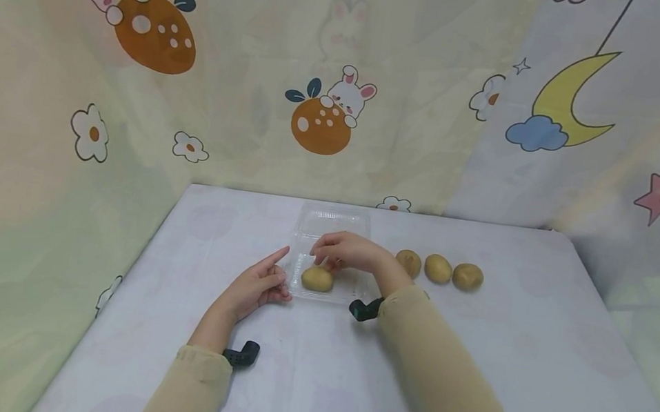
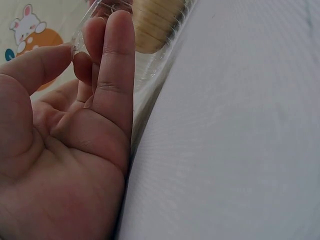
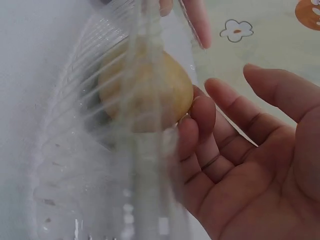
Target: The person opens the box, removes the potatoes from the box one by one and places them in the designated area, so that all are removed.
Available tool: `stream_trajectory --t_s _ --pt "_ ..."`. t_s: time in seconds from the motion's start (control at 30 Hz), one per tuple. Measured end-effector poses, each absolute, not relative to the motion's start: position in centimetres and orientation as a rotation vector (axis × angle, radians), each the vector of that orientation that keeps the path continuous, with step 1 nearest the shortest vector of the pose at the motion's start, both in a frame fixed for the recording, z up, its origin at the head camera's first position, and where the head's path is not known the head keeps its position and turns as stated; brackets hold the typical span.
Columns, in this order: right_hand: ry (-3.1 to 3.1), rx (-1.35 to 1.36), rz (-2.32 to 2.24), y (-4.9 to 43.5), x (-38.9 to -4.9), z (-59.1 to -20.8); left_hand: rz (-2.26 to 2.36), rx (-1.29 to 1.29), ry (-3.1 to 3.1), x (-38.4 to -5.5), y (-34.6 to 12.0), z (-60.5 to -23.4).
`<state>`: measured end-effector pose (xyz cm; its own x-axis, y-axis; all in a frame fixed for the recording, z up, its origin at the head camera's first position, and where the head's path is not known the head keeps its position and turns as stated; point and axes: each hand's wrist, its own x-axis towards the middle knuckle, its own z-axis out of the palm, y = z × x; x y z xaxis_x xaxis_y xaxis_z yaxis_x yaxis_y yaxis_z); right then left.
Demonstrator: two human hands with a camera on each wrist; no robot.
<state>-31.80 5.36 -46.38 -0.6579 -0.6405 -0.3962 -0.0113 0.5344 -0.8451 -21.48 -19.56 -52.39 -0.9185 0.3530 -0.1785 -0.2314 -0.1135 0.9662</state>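
A yellowish-brown potato (image 1: 317,279) lies in the near-left part of a clear plastic box (image 1: 354,293), whose lid lies folded back at the far side. My right hand (image 1: 352,251) reaches over the box from the right, its loosely bent fingers right beside the potato. In the right wrist view, the thumb stands apart from the potato (image 3: 145,90), which shows through the ribbed plastic wall. At the box's left edge is my left hand (image 1: 253,290), index finger stretched out and the other fingers slightly bent. The left wrist view shows its fingertips (image 2: 120,37) against the clear plastic.
Three more potatoes stand in a row right of the box: one (image 1: 408,263) partly behind my right wrist, a middle one (image 1: 438,269) and an outer one (image 1: 467,277). A white cloth covers the table (image 1: 306,384). Behind it hangs a printed curtain (image 1: 248,70).
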Motion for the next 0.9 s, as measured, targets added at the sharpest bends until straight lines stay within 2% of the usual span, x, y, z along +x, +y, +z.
stream_trajectory --t_s 0.4,0.9 --pt "2.066 -0.574 -0.903 4.8 -32.0 -46.4 2.065 0.121 1.801 -21.6 -19.5 -52.4" --pt "2.003 -0.590 -0.880 4.1 -31.9 -47.2 2.069 0.121 1.802 -21.5 -19.6 -52.5"
